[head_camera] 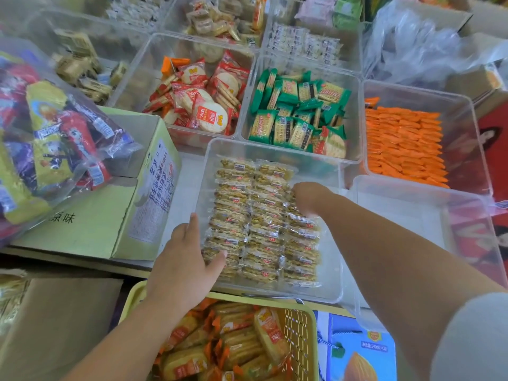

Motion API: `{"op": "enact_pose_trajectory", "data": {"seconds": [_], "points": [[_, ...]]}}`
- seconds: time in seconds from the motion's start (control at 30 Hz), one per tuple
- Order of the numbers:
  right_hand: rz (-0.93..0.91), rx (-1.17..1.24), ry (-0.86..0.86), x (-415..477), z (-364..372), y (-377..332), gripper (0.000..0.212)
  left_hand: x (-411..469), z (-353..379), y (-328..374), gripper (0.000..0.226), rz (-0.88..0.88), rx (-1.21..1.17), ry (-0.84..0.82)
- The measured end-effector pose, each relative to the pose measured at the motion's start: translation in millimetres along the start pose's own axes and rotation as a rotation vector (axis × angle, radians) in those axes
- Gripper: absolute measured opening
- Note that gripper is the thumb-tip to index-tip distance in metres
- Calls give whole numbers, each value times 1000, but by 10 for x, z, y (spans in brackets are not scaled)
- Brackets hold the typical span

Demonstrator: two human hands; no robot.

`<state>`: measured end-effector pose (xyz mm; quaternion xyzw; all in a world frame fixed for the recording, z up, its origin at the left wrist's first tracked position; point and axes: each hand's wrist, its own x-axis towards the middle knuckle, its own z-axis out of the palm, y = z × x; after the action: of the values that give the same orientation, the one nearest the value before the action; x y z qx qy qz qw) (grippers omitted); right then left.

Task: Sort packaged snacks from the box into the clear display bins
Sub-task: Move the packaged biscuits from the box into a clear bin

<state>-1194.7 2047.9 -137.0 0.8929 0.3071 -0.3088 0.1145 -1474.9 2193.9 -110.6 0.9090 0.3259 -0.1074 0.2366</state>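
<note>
Plastic-wrapped packets (pixel 264 229) stand in rows; right hand (pixel 308 199), fingers buried, grip unclear, may topple them; left hand (pixel 187 259), straight-fingered, steadies bin (pixel 331 265).

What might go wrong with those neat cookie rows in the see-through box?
1. The right hand reaches into the third column and might knock the tidy biscuit packets crooked.
2. The clear bin seems to overhang the yellow basket at its near edge; a hard push might slide it, though the left hand rests on its wall.
</note>
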Motion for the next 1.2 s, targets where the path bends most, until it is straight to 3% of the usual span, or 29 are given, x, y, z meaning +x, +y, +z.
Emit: {"op": "enact_pose_trajectory", "data": {"seconds": [0.17,0.37,0.63,0.83,0.97,1.1,1.2], "points": [[40,49,48,-200,13,-53,35,10,2,16,101,-6,-2,-15],[-46,227,277,-948,163,-261,42,-173,-152,57,91,49,21,-28],[-497,463,375,-1944,453,-1253,38,-1366,-410,-441,60,116,-20,239],[-812,421,388,-2498,584,-2368,38,-2247,-604,-1347,58,-96,-130,468],[-951,266,399,-2660,669,-3175,38,-2487,-722,-2162,65,-270,-175,435],[-917,165,371,-2675,750,-3938,41,-2452,-882,-2938,69,-467,-331,346],[-787,58,344,-2645,825,-4350,45,-2305,-1121,-3420,72,-517,-429,303]]}}
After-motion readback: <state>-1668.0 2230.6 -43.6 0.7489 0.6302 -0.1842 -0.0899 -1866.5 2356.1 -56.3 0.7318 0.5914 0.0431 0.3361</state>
